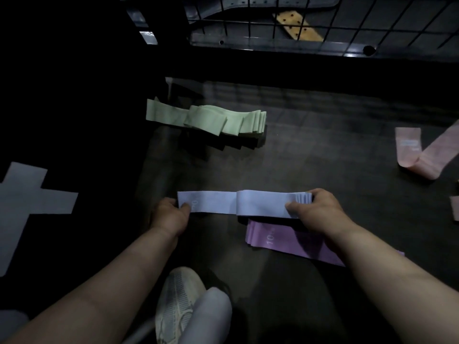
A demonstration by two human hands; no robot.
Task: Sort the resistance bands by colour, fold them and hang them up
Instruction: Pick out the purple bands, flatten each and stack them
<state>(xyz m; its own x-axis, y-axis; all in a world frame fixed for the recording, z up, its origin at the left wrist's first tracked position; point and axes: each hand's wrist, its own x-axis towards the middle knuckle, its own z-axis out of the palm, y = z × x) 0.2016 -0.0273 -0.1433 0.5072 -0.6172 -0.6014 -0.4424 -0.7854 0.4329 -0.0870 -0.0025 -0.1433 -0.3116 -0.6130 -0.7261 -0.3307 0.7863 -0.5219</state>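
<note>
A pale blue band (223, 203) stretches sideways just above the dark floor, between both hands. My left hand (171, 214) pinches its loose left end. My right hand (315, 209) grips the folded, layered right end. Under my right forearm lies a stack of purple bands (285, 238) flat on the floor. Farther back sits a folded pile of pale green bands (213, 120). At the right edge a pink band (422, 152) lies loosely bent, and another pink piece (455, 208) pokes in below it.
A black wire grid (323, 21) stands at the back, with a grey metal base (273, 47) behind it. My white shoe (176, 301) and knee are at the bottom centre. White cross-shaped tape (27, 197) marks the floor at left.
</note>
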